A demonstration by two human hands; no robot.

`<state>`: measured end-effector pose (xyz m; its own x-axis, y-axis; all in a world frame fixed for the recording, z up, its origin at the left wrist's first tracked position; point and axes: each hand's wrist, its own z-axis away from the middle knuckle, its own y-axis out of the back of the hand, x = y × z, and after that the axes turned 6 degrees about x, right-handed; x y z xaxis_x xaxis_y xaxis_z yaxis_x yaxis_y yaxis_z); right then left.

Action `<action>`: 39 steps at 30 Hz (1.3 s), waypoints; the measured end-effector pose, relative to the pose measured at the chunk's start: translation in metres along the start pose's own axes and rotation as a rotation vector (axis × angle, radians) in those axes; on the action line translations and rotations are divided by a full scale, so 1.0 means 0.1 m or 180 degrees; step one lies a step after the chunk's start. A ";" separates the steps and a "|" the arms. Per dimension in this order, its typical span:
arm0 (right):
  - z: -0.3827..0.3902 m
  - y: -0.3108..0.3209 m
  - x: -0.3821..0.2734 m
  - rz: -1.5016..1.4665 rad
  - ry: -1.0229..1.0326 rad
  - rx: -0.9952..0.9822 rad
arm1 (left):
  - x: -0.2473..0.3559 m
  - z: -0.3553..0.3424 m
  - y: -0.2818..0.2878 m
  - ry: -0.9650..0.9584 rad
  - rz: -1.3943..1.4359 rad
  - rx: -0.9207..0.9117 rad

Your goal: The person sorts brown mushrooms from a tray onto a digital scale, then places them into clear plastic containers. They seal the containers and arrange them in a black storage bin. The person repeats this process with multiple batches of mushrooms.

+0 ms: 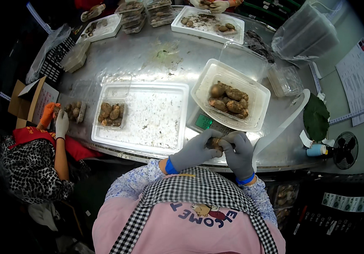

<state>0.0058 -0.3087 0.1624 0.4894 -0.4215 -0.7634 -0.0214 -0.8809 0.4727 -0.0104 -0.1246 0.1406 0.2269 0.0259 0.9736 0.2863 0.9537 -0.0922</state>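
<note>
Close to my body, at the near edge of the table, my left hand (pixel 195 149) and my right hand (pixel 238 155) are both in grey gloves. Between them they grip a small brown taro-like tuber (pixel 215 147), partly hidden by the fingers. Just beyond, a white basin (pixel 202 87) holds several larger brown tubers (pixel 232 101) and rests on a scale with a lit green display (pixel 203 122). Left of the scale lies a wide white tray (pixel 156 112) flecked with dirt. On its left side stands an open clear plastic box (pixel 125 120) with tubers in it.
A co-worker's gloved hands (pixel 55 116) handle tubers at the left, beside another filled box (pixel 79 112). Other people's hands work over white trays (pixel 190 33) at the far side. Stacked clear boxes (pixel 284 80), a green leaf (pixel 316 117) and a small fan (pixel 345 149) are at right.
</note>
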 end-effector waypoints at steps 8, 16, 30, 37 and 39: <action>0.41 -0.20 0.47 0.0930 -0.0785 -0.0506 | 0.03 -0.37 0.25 -0.1585 -0.0438 0.0744; 0.44 -0.35 0.56 0.1068 0.0107 -0.0961 | 0.48 -1.50 0.39 -0.2189 -0.2651 0.1645; 0.62 -0.18 0.69 0.0892 -0.0705 -0.1118 | -0.33 -0.84 1.29 -0.1262 -0.1184 0.3044; 0.62 -0.17 0.82 0.0689 -0.0120 -0.1894 | -0.45 -0.43 1.35 -0.0849 -0.0817 0.3227; 0.61 -0.13 0.83 0.0763 -0.0187 -0.2108 | -0.47 -0.35 1.35 -0.0743 -0.0775 0.3258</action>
<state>-0.0067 -0.3448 0.0662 0.4892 -0.6149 -0.6185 0.4215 -0.4542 0.7849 0.0499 -0.0072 0.0749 0.0547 -0.2452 0.9679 -0.6395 0.7358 0.2226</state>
